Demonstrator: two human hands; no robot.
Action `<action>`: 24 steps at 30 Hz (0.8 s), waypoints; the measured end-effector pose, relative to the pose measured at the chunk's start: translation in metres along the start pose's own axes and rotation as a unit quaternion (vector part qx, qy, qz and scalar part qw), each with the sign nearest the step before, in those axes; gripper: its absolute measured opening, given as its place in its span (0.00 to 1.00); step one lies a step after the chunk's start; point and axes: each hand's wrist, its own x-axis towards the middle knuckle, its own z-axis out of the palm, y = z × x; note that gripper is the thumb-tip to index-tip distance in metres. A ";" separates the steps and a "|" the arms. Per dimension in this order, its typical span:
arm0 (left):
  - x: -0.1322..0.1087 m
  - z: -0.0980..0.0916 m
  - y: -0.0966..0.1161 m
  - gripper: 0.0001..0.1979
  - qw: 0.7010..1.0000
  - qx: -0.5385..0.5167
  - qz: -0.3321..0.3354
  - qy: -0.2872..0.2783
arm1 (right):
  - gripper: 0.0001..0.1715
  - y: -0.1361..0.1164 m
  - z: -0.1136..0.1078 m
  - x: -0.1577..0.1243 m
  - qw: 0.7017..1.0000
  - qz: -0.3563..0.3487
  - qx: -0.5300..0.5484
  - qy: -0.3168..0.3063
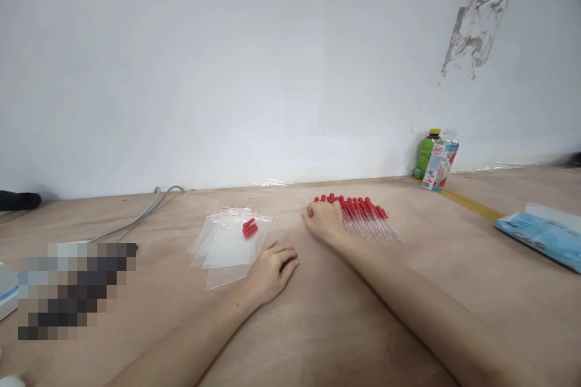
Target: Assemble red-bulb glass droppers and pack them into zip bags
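Forearms (204, 335) foremost, I am logging the left hand (273, 269) resting loosely curled, seemingly empty, at the right edge of clear bags (222, 254), and the right hand (324, 219), grip undiscernible, covering red-topped sticks (361, 208) farther right, presumably aligned for order.

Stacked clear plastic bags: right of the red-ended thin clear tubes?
No, the bags lie near the left hand, left of the tubes.

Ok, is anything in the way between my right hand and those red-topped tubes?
Nothing visible. Your right hand is at the left end of the red-topped tubes, and your left hand lies off to the left.
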 end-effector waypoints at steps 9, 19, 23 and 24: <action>0.002 -0.031 -0.060 0.10 0.958 0.189 -0.141 0.166 | 0.21 -0.061 0.035 -0.003 0.990 0.054 0.066 -0.116; -0.006 -0.030 -0.092 0.06 0.958 0.194 -0.173 0.117 | 0.14 -0.064 0.036 0.005 0.979 0.103 0.086 -0.155; -0.005 -0.032 -0.087 0.07 0.956 0.198 -0.162 0.144 | 0.12 -0.054 0.032 0.001 0.980 0.074 0.120 -0.139; -0.005 -0.032 -0.085 0.08 0.955 0.196 -0.158 0.154 | 0.13 -0.049 0.030 -0.003 0.982 0.060 0.131 -0.125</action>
